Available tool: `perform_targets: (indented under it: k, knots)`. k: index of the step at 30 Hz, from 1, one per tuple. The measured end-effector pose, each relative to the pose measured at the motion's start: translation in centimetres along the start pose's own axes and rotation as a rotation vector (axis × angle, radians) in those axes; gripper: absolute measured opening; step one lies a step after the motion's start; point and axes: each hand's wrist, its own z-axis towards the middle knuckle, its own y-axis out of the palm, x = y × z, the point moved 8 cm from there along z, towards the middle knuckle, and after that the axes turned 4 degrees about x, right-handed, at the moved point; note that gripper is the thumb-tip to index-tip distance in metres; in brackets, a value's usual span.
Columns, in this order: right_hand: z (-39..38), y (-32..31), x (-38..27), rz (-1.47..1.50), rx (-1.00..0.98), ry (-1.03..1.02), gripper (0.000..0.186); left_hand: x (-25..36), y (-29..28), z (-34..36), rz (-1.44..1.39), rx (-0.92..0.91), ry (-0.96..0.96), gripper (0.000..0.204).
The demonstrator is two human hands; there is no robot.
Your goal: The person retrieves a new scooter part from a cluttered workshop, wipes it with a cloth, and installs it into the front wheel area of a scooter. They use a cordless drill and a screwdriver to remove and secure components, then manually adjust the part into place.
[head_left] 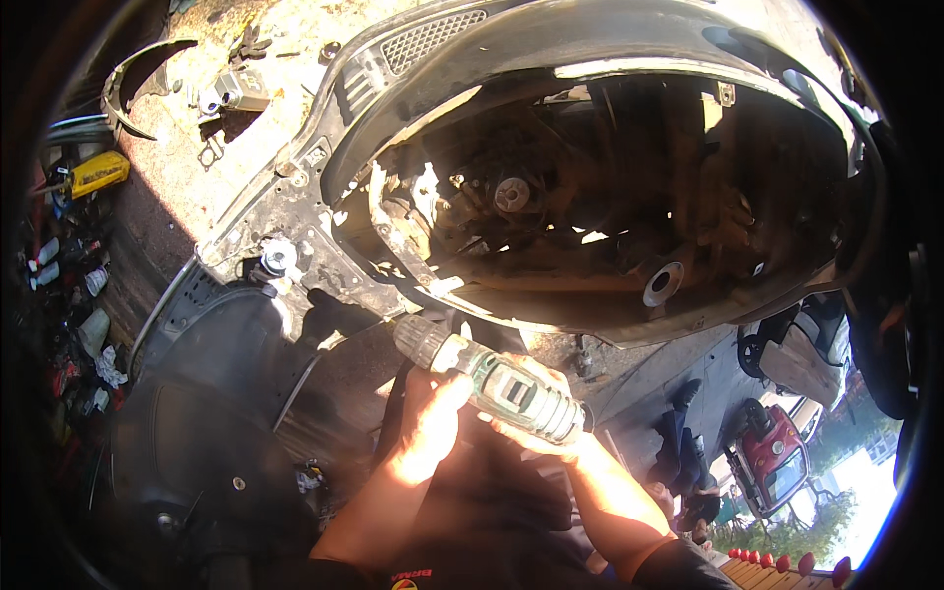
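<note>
A cordless drill (521,389) lies across both my hands, its dark chuck pointing to the left. My left hand (431,413) is closed round its front part, just behind the chuck, with the thumb on top. Round the rear of the drill body, my right hand (551,438) grips from below and behind; most of its fingers are hidden. Beyond the drill is the open engine bay (590,305) of a vehicle, its inside dark and partly stripped. A round metal mount (279,258) sits on the bodywork to the left of it.
A dark fender-like panel (197,403) stands at the left. On the floor beyond lie a metal part (241,90), a curved dark strip (123,84) and a yellow tool (98,175), with scattered litter. At the right are a red three-wheeler (777,452) and a person's legs (674,442).
</note>
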Motion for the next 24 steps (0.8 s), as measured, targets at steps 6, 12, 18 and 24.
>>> perform_targets:
  k: [6,12,18,24]
  knots:
    - [-0.1,-5.8,0.1,0.026,0.253,0.301,0.036,-2.2,4.9,7.3,0.048,0.090,-0.182,0.042]
    - [5.5,-10.7,0.2,-0.029,0.575,0.111,0.040,-2.2,6.1,16.5,0.195,0.198,-0.142,0.034]
    - [8.8,-9.2,4.5,0.263,0.532,0.361,0.043,-2.8,6.0,20.7,0.333,0.286,-0.021,0.028]
    - [7.7,-8.5,7.4,0.349,0.562,0.730,0.039,-2.5,5.8,21.5,0.470,0.233,0.004,0.031]
